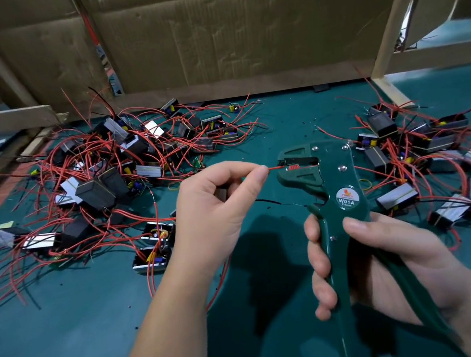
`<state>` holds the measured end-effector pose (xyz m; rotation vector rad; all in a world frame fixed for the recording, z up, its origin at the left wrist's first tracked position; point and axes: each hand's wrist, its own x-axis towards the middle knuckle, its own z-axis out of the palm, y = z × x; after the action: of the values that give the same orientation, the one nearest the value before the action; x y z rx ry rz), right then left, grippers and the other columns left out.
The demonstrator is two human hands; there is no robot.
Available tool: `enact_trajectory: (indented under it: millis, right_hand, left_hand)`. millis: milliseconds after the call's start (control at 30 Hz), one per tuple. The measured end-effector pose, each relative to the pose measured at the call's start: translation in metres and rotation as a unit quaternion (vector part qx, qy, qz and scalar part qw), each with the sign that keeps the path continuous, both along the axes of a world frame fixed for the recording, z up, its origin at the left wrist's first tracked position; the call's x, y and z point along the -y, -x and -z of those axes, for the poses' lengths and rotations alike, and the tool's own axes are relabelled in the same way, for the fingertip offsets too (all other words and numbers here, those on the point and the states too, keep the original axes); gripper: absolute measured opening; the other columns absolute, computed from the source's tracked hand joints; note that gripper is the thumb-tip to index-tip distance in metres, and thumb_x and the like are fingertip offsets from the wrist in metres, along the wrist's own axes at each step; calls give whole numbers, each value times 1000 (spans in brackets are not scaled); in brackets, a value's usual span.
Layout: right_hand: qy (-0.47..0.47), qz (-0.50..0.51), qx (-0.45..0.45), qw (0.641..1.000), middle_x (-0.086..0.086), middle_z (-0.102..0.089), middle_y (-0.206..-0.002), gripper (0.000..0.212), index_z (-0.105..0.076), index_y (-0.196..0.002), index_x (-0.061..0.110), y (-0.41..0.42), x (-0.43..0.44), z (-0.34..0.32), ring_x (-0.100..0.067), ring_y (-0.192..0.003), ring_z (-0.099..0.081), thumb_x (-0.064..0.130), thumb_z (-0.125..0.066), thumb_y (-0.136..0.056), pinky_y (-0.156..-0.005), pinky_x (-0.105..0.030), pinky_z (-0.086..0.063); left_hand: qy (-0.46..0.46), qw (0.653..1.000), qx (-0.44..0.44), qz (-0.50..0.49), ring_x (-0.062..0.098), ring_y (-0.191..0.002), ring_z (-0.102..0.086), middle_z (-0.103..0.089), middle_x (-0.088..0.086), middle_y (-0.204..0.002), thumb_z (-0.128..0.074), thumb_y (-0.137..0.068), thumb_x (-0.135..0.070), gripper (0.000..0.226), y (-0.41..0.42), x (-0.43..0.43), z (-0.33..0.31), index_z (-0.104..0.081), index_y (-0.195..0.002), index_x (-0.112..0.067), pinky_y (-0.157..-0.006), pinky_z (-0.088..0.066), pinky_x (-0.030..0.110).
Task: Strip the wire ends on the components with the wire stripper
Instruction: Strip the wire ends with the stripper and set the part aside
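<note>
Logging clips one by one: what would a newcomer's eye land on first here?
At centre, the right hand grips a green wire stripper whose head meets a red wire pinched by the left hand. On the green table, a large component pile tangled in red leads sprawls left, a smaller pile right.

Bare hands at work, centre frame.
Left hand [217, 208] pinches a wire [274, 168]; right hand [391, 259], lower right, grips the stripper [334, 166].
</note>
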<state>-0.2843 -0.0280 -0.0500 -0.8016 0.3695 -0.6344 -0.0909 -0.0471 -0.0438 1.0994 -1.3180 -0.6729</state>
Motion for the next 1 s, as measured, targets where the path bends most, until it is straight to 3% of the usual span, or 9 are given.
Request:
enact_trajectory:
  millis: [100, 200, 300, 367, 433, 533, 700, 867, 1000]
  right_hand:
    - [-12, 53, -44, 998, -16, -53, -63, 38, -64, -81, 7, -3, -1, -3, -28, -44, -54, 36, -82, -65, -48, -39, -50]
    - [-25, 119, -71, 990, -11, -45, -55, 36, -57, -70, 7, -6, 2, -4, -21, -32, -43, 37, -77, -68, -38, -27, -43]
    - [-34, 101, -30, 994, -14, -55, -65, 41, -65, -80, 7, -2, 8, -4, -27, -46, -54, 34, -86, -58, -47, -38, -50]
    - [-46, 100, 13, 994, -17, -60, -77, 45, -68, -90, 6, 2, 11, -3, -33, -62, -61, 29, -86, -55, -60, -47, -54]
    - [-55, 132, 20, 990, -18, -62, -80, 44, -70, -92, 5, 3, 15, -4, -35, -67, -63, 25, -81, -54, -65, -49, -55]
    - [-92, 171, -6, 981, -19, -60, -78, 42, -69, -91, 2, 5, 19, -5, -35, -64, -62, 23, -66, -55, -61, -49, -56]
    - [-120, 70, -84, 987, -23, -60, -80, 60, -67, -97, -2, 4, 16, -3, -38, -64, -61, 19, -81, -43, -60, -50, -55]
    - [-116, -12, -40, 992, -24, -60, -83, 59, -65, -106, -4, 1, 9, 0, -40, -68, -62, 17, -79, -54, -65, -52, -53]
    - [-67, -70, 36, 995, -24, -60, -92, 48, -58, -117, -4, 2, 6, -3, -41, -78, -61, 17, -70, -76, -76, -54, -50]
  left_hand:
    - [-9, 999, 28, 14, 6, -54, -35, -44, -6, -56, -67, -81, -23, 9, -1, 0, 2, -69, -72, -24, -51, -29, 16]
    - [-46, 991, 125, 22, -1, -53, -39, -52, -16, -60, -64, -82, -29, 9, -6, 0, 6, -62, -74, -26, -54, -32, 14]
    - [-104, 970, 215, 33, 5, -62, -50, -64, -13, -74, -67, -85, -32, 16, -11, 2, 13, -55, -77, -26, -63, -42, 26]
    - [-119, 962, 243, 28, 9, -60, -51, -65, -8, -69, -68, -86, -27, 17, -11, 3, 13, -54, -76, -24, -61, -44, 29]
    - [-132, 972, 192, 30, 9, -55, -51, -65, -6, -64, -68, -86, -20, 17, -10, 4, 10, -55, -76, -22, -57, -45, 25]
    - [-146, 986, -40, 65, 6, -54, -58, -62, -8, -59, -66, -83, -14, 8, -9, 3, 4, -59, -83, -15, -54, -49, 18]
    - [-127, 957, -238, 107, 9, -62, -66, -67, -3, -68, -71, -61, -15, 15, -8, 1, -4, -70, -76, -14, -60, -52, 16]
    - [-146, 949, -263, 99, 13, -64, -69, -70, 4, -69, -74, -56, -11, 12, -10, 1, -6, -76, -68, -13, -59, -54, 16]
    - [-151, 959, -231, 67, 16, -63, -70, -70, 7, -67, -72, -63, -2, 8, -6, 1, -5, -72, -69, -8, -59, -55, 19]
